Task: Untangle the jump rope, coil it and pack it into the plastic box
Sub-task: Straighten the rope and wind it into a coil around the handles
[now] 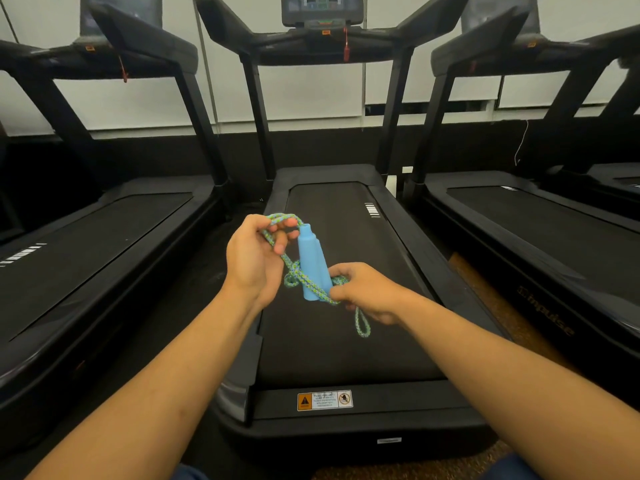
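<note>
**Both hands hold the tangled rope above the treadmill belt**

The person holds the jump rope [294, 271] in the air with two bare hands, over the middle of the belt [346, 341] of the centre treadmill [332, 420]. Nothing of the rope touches the belt.

The left hand [254, 258] is on the left side of the bundle. Its thumb and first fingers are curled and pinch a loop of the green-blue braided cord near the top, just beside the narrow end of the blue handle [311, 261]. The handle stands almost upright between the two hands, narrow end up, with the cord wound and knotted around its lower half.

The right hand [367, 292] is lower and to the right. Its fingers are curled around the cord just beside the bottom end of the handle. A small loop of cord hangs down under this hand.

Whether there is a second handle inside the bundle, I cannot tell.

At the near edge of the treadmill there is a warning sticker [325, 400]. Two more treadmills stand at the left and at the right, and a console [323, 10] is at the far end, at the top of the view. The plastic box is not in view.
</note>
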`<act>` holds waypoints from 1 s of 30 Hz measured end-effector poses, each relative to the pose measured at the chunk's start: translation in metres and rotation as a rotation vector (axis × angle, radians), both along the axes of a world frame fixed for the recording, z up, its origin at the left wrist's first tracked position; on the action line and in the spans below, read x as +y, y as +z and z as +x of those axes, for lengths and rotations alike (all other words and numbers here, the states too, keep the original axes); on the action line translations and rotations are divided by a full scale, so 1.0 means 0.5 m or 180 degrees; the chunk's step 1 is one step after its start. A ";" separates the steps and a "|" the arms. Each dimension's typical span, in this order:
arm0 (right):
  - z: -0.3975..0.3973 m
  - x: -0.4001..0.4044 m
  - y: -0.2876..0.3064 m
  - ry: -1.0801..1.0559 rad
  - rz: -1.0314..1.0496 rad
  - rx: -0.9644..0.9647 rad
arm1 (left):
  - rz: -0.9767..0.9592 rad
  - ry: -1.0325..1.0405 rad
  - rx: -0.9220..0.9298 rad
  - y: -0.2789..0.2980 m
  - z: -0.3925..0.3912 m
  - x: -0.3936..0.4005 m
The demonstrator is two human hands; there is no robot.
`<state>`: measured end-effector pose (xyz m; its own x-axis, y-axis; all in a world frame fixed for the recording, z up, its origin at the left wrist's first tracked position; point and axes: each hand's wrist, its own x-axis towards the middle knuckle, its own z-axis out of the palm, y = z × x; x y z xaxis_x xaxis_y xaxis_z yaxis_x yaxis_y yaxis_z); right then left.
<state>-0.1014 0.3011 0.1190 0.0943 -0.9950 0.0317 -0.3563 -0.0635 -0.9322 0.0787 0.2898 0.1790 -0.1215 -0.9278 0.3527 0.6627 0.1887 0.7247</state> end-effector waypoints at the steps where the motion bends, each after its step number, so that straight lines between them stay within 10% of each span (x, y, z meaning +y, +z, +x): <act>1: 0.000 -0.002 0.001 -0.0076 0.0026 -0.0153 | 0.0010 0.0061 0.0065 0.001 0.001 -0.001; 10: 0.006 -0.018 -0.019 -0.0405 0.0373 -0.0898 | -0.0092 0.0220 0.0470 0.013 0.003 -0.013; 19: -0.024 -0.007 0.008 -0.0600 0.0091 -0.1322 | 0.0068 0.1728 -0.1149 -0.022 0.012 -0.039; 30: -0.038 -0.001 0.050 -0.0024 -0.0761 -0.2045 | 0.0977 0.0474 -0.2675 -0.081 0.021 -0.047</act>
<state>-0.1206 0.3007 0.1440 -0.0237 -0.9543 0.2978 0.2615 -0.2934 -0.9195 0.0894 0.2661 0.1384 -0.0985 -0.9931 -0.0635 -0.1232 -0.0512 0.9911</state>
